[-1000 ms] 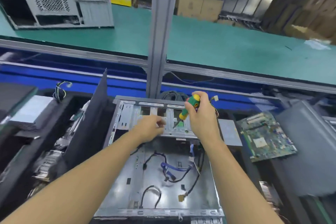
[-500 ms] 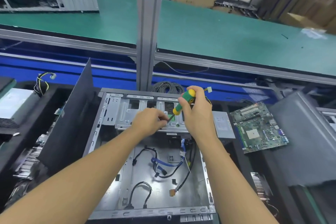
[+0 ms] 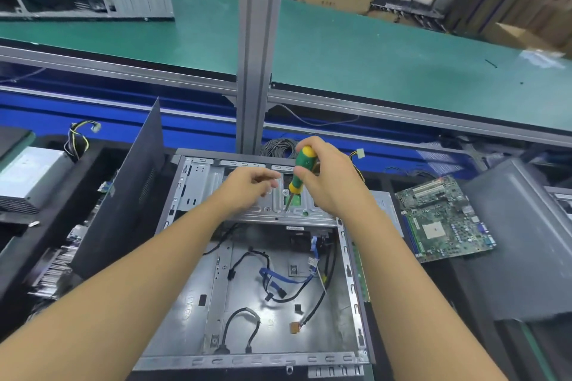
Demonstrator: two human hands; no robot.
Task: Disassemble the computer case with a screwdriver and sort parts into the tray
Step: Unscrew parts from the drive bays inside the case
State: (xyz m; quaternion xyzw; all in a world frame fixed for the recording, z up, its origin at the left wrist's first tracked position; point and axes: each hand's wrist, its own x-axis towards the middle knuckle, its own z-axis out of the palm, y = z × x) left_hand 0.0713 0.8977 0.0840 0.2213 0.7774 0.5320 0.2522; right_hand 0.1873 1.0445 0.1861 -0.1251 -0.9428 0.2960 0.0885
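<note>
Since half a second ago the screwdriver (image 3: 297, 178) has swung more upright, and the left hand (image 3: 247, 187) has drawn its fingers (image 3: 269, 181) off the shaft. They now lie just beside it, blurred, so I cannot tell whether they pinch a screw or nothing. Nearest, the computer case (image 3: 192, 312) lies open on its side, with loose black and blue cables (image 3: 278, 281) on its floor. Further in, the right hand (image 3: 331, 189) has its fingers clamped round the green-and-yellow handle, the tip set down on the drive cage (image 3: 198, 185) at the case's far end. The tool's long axis runs steeply down and slightly leftward to the tip, so the screw probably sits below the right hand, with the left hand close enough to catch it. A black tray (image 3: 18, 244) holding parts flanks the case on the left and a motherboard (image 3: 442, 219) on the right. Beyond lies the green counter (image 3: 387, 49).
</note>
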